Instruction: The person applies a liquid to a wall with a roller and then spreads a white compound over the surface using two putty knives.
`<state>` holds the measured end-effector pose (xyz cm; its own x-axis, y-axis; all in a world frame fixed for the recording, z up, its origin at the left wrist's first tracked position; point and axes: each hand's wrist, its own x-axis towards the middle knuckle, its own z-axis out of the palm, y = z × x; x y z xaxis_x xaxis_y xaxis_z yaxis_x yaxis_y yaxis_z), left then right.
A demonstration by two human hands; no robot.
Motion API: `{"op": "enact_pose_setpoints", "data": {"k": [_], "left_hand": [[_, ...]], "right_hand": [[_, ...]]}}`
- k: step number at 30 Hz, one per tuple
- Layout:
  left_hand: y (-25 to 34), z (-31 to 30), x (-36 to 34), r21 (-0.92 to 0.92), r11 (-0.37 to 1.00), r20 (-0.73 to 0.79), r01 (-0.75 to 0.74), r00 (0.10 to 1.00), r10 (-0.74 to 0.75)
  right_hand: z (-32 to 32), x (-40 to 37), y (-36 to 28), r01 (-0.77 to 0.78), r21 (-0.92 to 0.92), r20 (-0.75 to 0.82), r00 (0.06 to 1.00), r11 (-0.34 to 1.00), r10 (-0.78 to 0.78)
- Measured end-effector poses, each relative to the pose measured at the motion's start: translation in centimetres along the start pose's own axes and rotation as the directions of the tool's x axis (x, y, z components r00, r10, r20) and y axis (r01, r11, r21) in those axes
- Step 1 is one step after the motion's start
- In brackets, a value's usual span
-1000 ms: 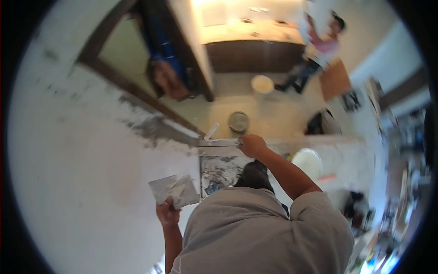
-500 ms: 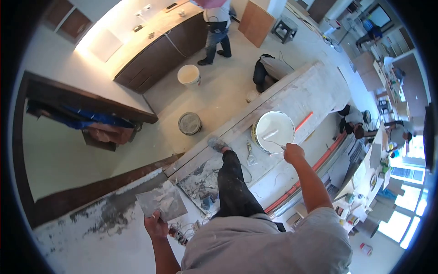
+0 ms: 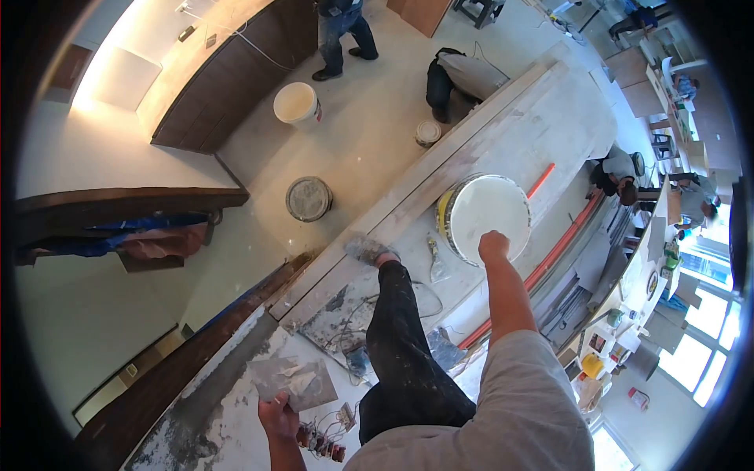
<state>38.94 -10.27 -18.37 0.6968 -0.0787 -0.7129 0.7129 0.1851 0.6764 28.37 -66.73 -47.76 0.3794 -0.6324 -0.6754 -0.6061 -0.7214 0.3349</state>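
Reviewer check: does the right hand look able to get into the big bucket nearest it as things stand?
Probably yes: the right hand appears over the near rim of the big bucket, whose top looks open, with no visible obstacle between them.

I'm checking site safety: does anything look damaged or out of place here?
Yes: wired fittings look loose and uncovered near the left hand. The wall beside the dark door frame also looks odd, patchy grey against its white areas.
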Motion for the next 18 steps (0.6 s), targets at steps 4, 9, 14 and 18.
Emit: {"op": "enact_pose_setpoints", "data": {"k": [4,9,14,18], "left_hand": [[-1.0,0.1,1.2,-0.027,0.999,-0.065,0.046,0.997,-0.048],[-2.8,-0.4,2.8,-0.005,0.996,-0.084,0.086,0.993,-0.086],[-2.6,0.5,2.5,0.083,0.992,-0.068,0.093,0.994,-0.087],[-1.9,0.4,1.5,0.105,0.992,-0.007,0.063,0.998,-0.063]], "right_hand": [[0.9,3.0,-2.6,0.043,0.014,-0.001,0.999,0.999,-0.043],[1.8,6.3,-6.6,0.154,0.073,0.02,0.988,0.985,-0.156],[3.0,6.0,-4.6,0.177,0.156,-0.02,0.984,0.972,-0.176],[2.3,3.7,-1.5,0.072,0.356,0.06,0.993,0.932,-0.1]]}}
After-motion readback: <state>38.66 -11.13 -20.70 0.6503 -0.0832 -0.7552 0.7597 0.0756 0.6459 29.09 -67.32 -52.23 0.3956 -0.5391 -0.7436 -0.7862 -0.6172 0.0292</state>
